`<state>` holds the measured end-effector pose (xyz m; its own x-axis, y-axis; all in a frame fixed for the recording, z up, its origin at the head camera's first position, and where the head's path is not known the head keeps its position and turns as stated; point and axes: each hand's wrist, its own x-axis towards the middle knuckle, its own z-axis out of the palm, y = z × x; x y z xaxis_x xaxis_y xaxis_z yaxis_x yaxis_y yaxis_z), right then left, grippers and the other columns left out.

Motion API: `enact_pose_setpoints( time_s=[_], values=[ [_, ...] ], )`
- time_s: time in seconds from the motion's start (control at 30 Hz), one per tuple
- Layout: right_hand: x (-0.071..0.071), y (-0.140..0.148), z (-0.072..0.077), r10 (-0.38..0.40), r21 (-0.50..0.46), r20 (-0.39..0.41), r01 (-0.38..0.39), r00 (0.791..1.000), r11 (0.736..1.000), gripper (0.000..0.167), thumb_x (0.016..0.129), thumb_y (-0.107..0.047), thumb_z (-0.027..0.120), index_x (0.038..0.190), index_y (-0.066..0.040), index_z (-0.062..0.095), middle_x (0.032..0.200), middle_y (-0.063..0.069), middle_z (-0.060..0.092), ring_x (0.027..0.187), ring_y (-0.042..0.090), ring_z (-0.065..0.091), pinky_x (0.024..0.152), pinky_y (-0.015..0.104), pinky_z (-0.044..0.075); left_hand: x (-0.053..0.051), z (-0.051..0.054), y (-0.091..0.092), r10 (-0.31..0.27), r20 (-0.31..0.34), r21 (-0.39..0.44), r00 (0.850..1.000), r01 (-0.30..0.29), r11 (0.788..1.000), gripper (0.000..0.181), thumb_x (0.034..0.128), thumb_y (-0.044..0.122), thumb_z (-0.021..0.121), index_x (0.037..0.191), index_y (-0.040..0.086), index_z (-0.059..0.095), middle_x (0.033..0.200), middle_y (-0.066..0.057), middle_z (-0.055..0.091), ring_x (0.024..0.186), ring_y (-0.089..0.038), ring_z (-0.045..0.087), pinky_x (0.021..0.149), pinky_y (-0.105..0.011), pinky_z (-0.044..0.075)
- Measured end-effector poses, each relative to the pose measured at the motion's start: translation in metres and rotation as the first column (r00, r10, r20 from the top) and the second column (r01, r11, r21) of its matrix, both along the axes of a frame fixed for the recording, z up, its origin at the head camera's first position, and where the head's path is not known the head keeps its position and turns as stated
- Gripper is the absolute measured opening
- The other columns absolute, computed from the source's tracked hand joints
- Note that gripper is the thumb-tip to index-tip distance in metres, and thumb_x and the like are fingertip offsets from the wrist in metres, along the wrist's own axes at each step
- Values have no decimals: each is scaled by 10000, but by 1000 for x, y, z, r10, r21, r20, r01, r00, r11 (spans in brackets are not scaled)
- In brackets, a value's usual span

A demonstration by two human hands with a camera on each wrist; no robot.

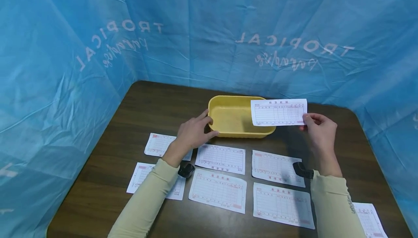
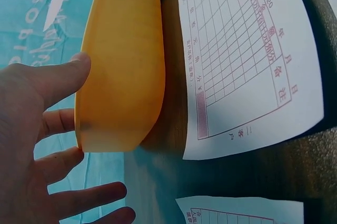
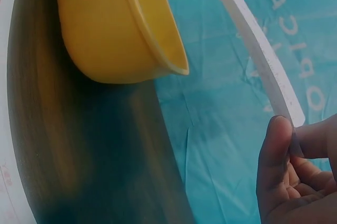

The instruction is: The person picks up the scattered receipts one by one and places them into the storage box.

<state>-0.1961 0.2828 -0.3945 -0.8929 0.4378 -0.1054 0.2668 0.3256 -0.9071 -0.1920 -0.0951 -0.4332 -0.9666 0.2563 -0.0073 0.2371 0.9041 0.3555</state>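
Observation:
A yellow plastic basin (image 1: pixel 230 122) stands toward the back of the table. My left hand (image 1: pixel 193 129) grips its left end, with the thumb (image 2: pixel 79 69) and fingertips at the rim. The other fingers are spread free of it. In my right hand (image 1: pixel 321 131) a printed paper form (image 1: pixel 277 113) is pinched by its right edge between thumb and fingers. The form hangs in the air over the basin's right part and hides that corner. In the right wrist view the same form (image 3: pixel 258 45) appears nearly edge-on, above the level of the basin's rim.
Several similar forms lie in two rows in front of the basin, among them one form (image 1: pixel 217 191) near the middle and another (image 1: pixel 283 205) to its right. One more form (image 1: pixel 369 220) lies at the right edge. Blue printed sheeting (image 1: pixel 209 31) surrounds the dark wooden table (image 1: pixel 156 100).

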Motion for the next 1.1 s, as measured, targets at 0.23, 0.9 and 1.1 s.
enact_pose_setpoints(
  time_s=[0.23, 0.9, 1.1],
  values=[
    [-1, -4, -4, 1, -39, -11, -1, 1000, 999, 613, 868, -473, 615, 1357, -111, 535, 1214, 57, 528, 857, 161, 621, 764, 218, 497, 0, -1, 0, -3, -4, 9, 1000, 3, 1000, 455, 842, 592, 633, 1171, 281, 591, 1550, 48, 285, 705, -185, 489, 573, -334, 417],
    [-15, -25, -7, 72, -50, 8, -72, 997, 996, 541, 896, -433, 613, 1317, -97, 562, 1182, 60, 539, 874, 192, 628, 770, 209, 497, 0, 1, -1, -5, 3, 14, 1000, 5, 1000, 467, 845, 612, 613, 1170, 279, 587, 1554, 33, 270, 667, -188, 488, 552, -325, 399],
    [-19, -32, -9, 98, -54, -12, -98, 995, 994, 467, 933, -363, 602, 1288, -60, 572, 1139, 84, 549, 846, 200, 628, 741, 215, 511, 0, 2, 0, 2, 15, 7, 1000, -2, 1000, 464, 840, 600, 629, 1170, 276, 583, 1553, 33, 273, 687, -187, 487, 555, -329, 402]
  ],
)
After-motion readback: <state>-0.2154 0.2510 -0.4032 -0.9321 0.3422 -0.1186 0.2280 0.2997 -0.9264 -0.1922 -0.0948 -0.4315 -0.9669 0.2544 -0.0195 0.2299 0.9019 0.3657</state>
